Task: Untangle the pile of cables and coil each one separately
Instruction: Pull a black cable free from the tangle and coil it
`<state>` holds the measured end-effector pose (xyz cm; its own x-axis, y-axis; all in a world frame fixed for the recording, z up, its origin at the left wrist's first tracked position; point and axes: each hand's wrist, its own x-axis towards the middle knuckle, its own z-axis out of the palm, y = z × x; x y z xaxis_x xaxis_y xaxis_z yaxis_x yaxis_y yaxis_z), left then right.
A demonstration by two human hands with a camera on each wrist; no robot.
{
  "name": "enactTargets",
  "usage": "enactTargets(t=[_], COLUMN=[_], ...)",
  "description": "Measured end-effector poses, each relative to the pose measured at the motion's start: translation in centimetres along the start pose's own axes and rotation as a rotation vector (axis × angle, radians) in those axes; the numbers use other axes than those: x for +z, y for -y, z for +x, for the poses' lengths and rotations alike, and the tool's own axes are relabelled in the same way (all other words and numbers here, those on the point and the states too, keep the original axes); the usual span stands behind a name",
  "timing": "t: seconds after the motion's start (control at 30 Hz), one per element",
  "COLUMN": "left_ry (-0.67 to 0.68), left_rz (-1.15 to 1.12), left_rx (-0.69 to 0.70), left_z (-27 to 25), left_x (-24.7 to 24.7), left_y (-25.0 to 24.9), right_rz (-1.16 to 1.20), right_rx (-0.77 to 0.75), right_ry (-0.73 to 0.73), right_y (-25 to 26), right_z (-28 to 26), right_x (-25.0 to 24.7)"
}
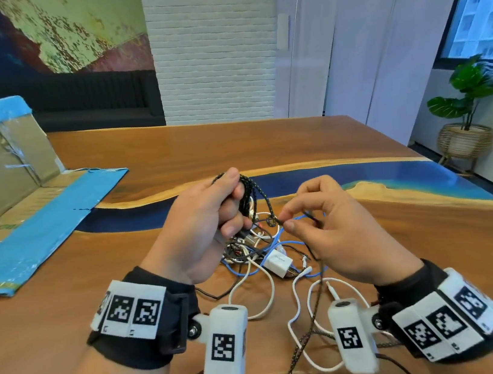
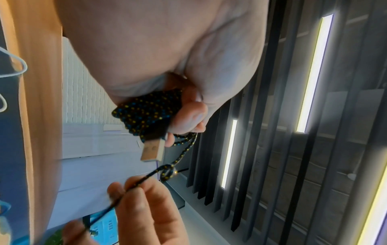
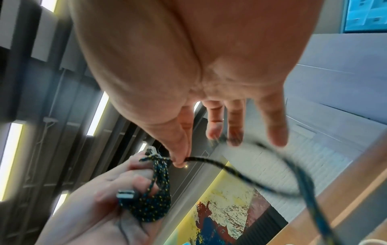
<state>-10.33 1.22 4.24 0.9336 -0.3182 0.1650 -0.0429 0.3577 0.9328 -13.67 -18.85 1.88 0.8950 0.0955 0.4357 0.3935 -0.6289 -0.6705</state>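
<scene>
Cables (image 1: 263, 248) lie tangled on the counter (image 1: 359, 139) under both hands. Head view: left hand (image 1: 200, 225) clamps a braided coil (image 1: 245, 196) upright so its loops keep; right hand (image 1: 326, 223) pinches the loose run. Left wrist: plug (image 2: 151, 149) juts below curled fingers; a small knot (image 2: 166, 171) sits just beyond. Right wrist: thumb and forefinger nip the strand, other fingers spread, probably to work that knot loose.

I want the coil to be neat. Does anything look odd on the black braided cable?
Yes. The black braided cable with yellow and blue flecks has a small knot-like loop between the coil in the left hand and the right hand's pinch.
</scene>
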Motion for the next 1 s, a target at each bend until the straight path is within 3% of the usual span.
enactTargets(t=[0.13, 0.23, 0.37, 0.53, 0.77, 0.9, 1.0], left_ry=[0.028, -0.016, -0.059, -0.041, 0.200, 0.084, 0.023], left_rz=[-0.039, -0.056, -0.084, -0.187, -0.590, -0.705, -0.643], left_rx=[-0.040, -0.051, -0.069, -0.112, -0.081, 0.039, 0.094], left_z=[-0.3, 0.0, 0.3, 0.3, -0.4, 0.1, 0.2], left_x=[0.8, 0.8, 0.7, 0.5, 0.3, 0.8, 1.7], left_y=[-0.1, -0.2, 0.1, 0.0, -0.9, -0.4, 0.4], right_rz=[-0.127, 0.142, 0.465, 0.351, 0.277, 0.297, 0.334], right_rx=[-0.033, -0.110, -0.041, -0.057, -0.023, 0.035, 0.057], right_ry=[0.016, -0.082, -0.203, -0.305, -0.150, 0.003, 0.102], right_y=[0.3, 0.4, 0.6, -0.4, -0.6, -0.3, 0.2], right_z=[-0.1, -0.5, -0.5, -0.1, -0.5, -1.3, -1.4], right_x=[0.6, 1.2, 1.8, 1.5, 2.1, 3.2, 3.9])
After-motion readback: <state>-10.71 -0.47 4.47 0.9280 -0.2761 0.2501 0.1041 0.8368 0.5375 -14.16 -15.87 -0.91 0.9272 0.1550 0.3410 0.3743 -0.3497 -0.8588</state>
